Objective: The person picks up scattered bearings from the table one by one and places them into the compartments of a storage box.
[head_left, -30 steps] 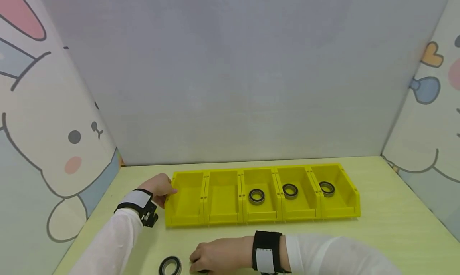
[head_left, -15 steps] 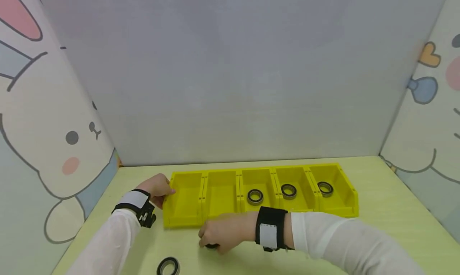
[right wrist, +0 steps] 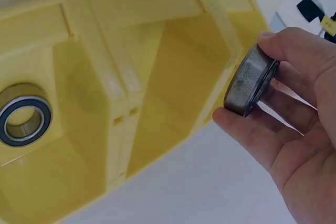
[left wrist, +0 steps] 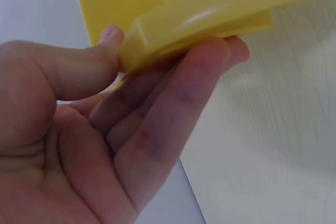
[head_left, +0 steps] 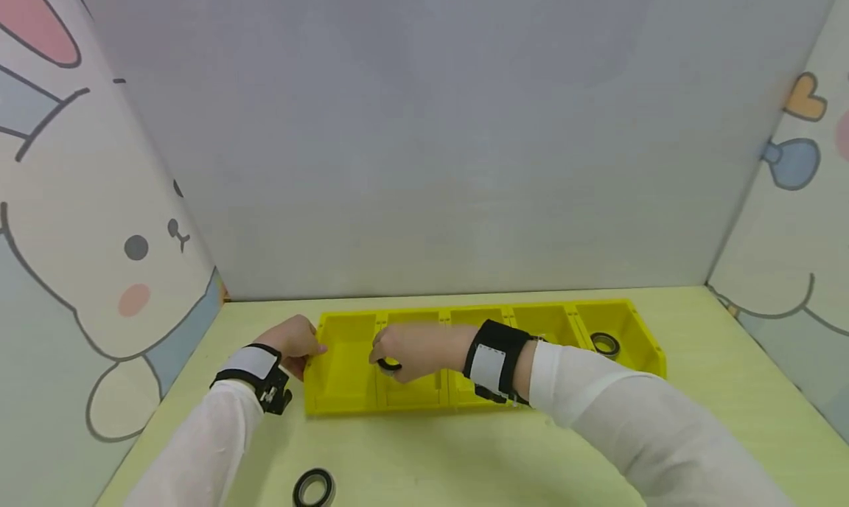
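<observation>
A row of joined yellow bins (head_left: 341, 402) stands on the table. My left hand (head_left: 295, 343) grips its left end wall; in the left wrist view the thumb lies on one side of the yellow wall (left wrist: 194, 11) and the fingers on the other. My right hand (head_left: 418, 350) pinches a ball bearing (right wrist: 248, 80) between thumb and fingers, over the second bin from the left. Another bearing (right wrist: 17, 139) lies in a bin in the right wrist view. The rightmost bin holds a bearing (head_left: 598, 339). My right wrist and sleeve hide parts of the middle and fourth bins.
One loose bearing (head_left: 301, 486) lies on the pale table (head_left: 411, 470) near the front edge of the head view. A grey wall (head_left: 451, 161) rises behind the bins, and panels with cartoon prints flank the table.
My right hand has carried a bearing from the table, beside the loose one, up and away from me to above the second bin. My left hand keeps its grip on the end wall.
</observation>
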{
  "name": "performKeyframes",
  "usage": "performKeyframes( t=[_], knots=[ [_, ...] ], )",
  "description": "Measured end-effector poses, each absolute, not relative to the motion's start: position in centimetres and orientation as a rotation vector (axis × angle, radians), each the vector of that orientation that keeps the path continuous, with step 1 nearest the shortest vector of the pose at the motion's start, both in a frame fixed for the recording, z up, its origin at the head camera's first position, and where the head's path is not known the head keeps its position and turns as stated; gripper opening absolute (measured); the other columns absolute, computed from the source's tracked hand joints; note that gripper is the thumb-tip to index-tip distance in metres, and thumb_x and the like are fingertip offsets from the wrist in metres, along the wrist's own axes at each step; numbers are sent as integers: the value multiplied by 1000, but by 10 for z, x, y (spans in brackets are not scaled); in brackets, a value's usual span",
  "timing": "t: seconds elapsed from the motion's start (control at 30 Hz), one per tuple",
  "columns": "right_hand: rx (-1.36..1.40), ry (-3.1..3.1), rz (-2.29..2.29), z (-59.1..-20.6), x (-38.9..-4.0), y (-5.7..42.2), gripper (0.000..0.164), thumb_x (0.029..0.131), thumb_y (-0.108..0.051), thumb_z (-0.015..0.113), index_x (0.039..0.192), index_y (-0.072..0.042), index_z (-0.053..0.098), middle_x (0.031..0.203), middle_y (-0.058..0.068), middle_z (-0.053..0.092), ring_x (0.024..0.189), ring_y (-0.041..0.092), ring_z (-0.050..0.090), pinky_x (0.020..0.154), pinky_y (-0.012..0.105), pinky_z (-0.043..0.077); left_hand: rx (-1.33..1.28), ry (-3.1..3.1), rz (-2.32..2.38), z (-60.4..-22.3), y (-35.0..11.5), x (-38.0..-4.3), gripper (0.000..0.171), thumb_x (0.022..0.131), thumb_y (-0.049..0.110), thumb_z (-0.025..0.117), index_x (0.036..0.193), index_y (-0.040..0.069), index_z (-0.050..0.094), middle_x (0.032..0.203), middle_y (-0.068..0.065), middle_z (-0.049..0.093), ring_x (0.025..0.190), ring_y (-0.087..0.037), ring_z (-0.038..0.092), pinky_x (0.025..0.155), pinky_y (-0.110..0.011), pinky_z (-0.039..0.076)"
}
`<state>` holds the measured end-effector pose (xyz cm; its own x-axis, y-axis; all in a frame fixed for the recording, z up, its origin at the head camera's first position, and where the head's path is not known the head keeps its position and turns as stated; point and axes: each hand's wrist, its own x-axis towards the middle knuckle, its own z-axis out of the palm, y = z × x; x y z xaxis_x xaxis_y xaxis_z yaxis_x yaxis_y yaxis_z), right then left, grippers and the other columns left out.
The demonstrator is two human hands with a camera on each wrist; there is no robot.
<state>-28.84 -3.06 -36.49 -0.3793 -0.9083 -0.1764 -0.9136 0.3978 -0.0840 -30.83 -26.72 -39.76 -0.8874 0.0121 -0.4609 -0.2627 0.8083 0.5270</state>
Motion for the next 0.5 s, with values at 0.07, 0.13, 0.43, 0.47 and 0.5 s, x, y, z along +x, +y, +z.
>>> performKeyframes(
  t=[0.07, 0.13, 0.43, 0.47, 0.5],
  knots=[
    [-1602, 2506, 52, -367, -296, -30, 35, 88, -11, 65, 123, -11, 63, 117, 3, 63, 86, 9, 53, 74, 12, 45, -192, 2549, 829, -395, -266, -308, 24, 95, 11, 55, 108, -10, 56, 80, -14, 66, 61, -22, 67, 62, -37, 60],
    [-1579, 2540, 46, -373, -303, -29, 34, 87, -12, 65, 121, -11, 64, 115, 2, 65, 83, 9, 51, 71, 13, 44, -184, 2551, 836, -395, -266, -307, 23, 95, 11, 55, 107, -9, 56, 81, -15, 66, 61, -23, 67, 62, -36, 60],
    [-1420, 2633, -181, -395, -318, -33, 7, 87, -10, 64, 93, -6, 63, 70, -2, 49, 56, 8, 36, 53, 18, 31, -200, 2562, 847, -396, -267, -306, 28, 95, 12, 55, 112, -10, 54, 81, -16, 66, 61, -22, 67, 61, -35, 59],
    [-1389, 2654, -196, -396, -318, -34, 6, 87, -9, 64, 91, -6, 61, 66, -3, 43, 54, 8, 33, 51, 19, 29, -195, 2564, 847, -396, -267, -305, 30, 95, 12, 55, 114, -11, 54, 81, -16, 66, 60, -22, 67, 61, -35, 59],
    [-1362, 2675, -205, -398, -318, -34, 6, 87, -9, 64, 88, -6, 59, 64, -2, 37, 52, 8, 30, 50, 19, 27, -191, 2566, 848, -395, -267, -305, 31, 95, 11, 55, 116, -12, 53, 80, -16, 66, 60, -22, 67, 60, -35, 59]
  ],
)
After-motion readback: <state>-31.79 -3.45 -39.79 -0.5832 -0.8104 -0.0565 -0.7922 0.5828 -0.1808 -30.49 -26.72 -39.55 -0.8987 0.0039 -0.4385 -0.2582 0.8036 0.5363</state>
